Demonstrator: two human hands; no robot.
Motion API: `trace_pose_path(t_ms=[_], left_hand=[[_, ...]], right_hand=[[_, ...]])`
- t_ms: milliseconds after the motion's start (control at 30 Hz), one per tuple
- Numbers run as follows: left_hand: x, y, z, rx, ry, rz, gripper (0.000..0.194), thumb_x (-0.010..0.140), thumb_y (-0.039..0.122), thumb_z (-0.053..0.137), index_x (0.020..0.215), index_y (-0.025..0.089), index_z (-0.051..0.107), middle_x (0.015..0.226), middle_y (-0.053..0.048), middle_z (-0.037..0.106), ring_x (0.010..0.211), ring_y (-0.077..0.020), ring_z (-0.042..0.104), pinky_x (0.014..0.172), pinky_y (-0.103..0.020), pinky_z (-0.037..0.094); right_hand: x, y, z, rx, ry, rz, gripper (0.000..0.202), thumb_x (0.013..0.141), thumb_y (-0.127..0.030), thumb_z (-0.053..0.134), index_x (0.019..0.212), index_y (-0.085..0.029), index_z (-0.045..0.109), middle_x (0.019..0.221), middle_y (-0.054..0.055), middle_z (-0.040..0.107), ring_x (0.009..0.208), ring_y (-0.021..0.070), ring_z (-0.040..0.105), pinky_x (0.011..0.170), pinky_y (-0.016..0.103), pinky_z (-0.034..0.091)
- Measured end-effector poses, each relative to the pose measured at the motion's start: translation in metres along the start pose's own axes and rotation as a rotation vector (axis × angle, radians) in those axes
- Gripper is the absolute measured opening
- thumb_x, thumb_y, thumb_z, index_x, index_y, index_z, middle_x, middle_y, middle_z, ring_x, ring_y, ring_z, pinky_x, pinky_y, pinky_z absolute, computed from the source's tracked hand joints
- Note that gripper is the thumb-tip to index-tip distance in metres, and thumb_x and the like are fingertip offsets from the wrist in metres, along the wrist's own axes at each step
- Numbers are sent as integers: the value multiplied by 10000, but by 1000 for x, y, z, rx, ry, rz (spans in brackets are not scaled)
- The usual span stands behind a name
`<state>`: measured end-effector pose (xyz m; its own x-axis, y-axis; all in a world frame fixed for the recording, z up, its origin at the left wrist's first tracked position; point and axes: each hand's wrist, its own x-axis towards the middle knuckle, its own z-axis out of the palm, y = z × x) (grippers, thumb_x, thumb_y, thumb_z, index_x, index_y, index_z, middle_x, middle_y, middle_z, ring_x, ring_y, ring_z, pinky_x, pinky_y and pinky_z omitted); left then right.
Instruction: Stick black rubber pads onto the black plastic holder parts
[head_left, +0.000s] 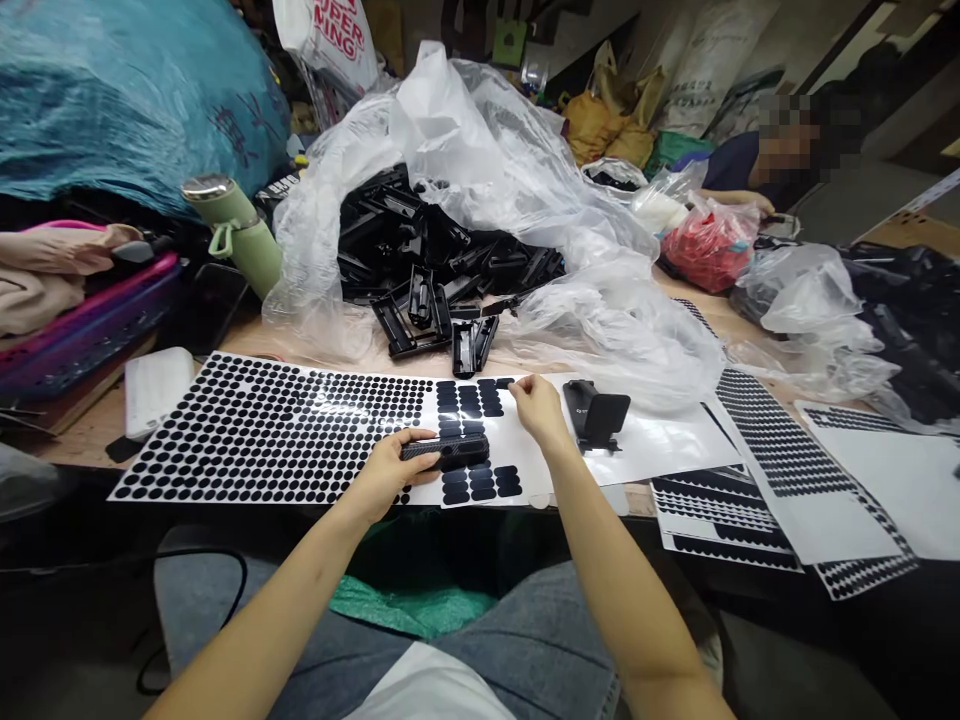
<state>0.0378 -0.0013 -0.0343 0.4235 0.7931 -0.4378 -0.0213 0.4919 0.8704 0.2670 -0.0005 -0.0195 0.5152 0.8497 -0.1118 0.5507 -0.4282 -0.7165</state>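
Observation:
My left hand (pixel 390 470) is closed round one end of a black ribbed plastic part (pixel 454 452), held flat over the sticker sheets. Just right of it, my right hand (pixel 537 405) pinches at the edge of a sheet of black rounded-rectangle stickers (pixel 480 483); whether a sticker is between the fingertips is too small to tell. A sheet of black round stickers (pixel 277 430) lies to the left. Standing on white backing paper to the right of my right hand is a black folding holder (pixel 598 415).
Behind the sheets, a clear plastic bag (pixel 480 130) lies open round a pile of black parts (pixel 420 250). A green bottle (pixel 244 240) and a white box (pixel 157 390) are at left. More sticker sheets (pixel 795 460) overlap at right. Another person's arm (pixel 739 202) shows behind.

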Motion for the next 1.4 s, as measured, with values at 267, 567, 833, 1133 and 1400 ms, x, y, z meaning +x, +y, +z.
trace_pose_path(t_ms=[267,567,833,1133,1400], left_hand=[[0,1,0,50,-26,-10,334,659,189,722,964,176,587,1031,-57,552,897,-194,610,800,-361,547],[2,-1,-1,44,-21,-1,328,653,178,722,953,175,589,1029,-52,545,906,-195,603,805,-371,544],[0,0,-1,39,-27,18,325,644,187,726,944,183,602,1025,-46,559,894,-182,606,794,-362,545],[-1,-1,0,37,-10,18,344,632,184,733,949,177,601,1029,-55,557,887,-186,606,785,-366,549],[2,0,2,54,-23,14,358,643,201,727,971,171,586,1012,-56,561,889,-185,607,803,-362,537]], right_hand=[[-71,16,20,580,-343,129,207,670,-376,573,671,-175,521,574,-41,456,499,82,393,506,233,324],[-70,14,22,566,-363,112,195,683,-363,558,660,-177,505,563,-47,434,491,77,378,473,222,300],[-74,15,24,515,-306,70,196,704,-373,541,676,-180,518,587,-35,458,537,95,415,513,230,344],[-77,16,26,419,-248,33,212,735,-398,507,729,-188,538,604,-17,495,562,125,464,533,252,378],[-81,8,28,362,-200,23,177,749,-371,498,713,-198,510,628,-14,515,571,132,486,585,276,404]])
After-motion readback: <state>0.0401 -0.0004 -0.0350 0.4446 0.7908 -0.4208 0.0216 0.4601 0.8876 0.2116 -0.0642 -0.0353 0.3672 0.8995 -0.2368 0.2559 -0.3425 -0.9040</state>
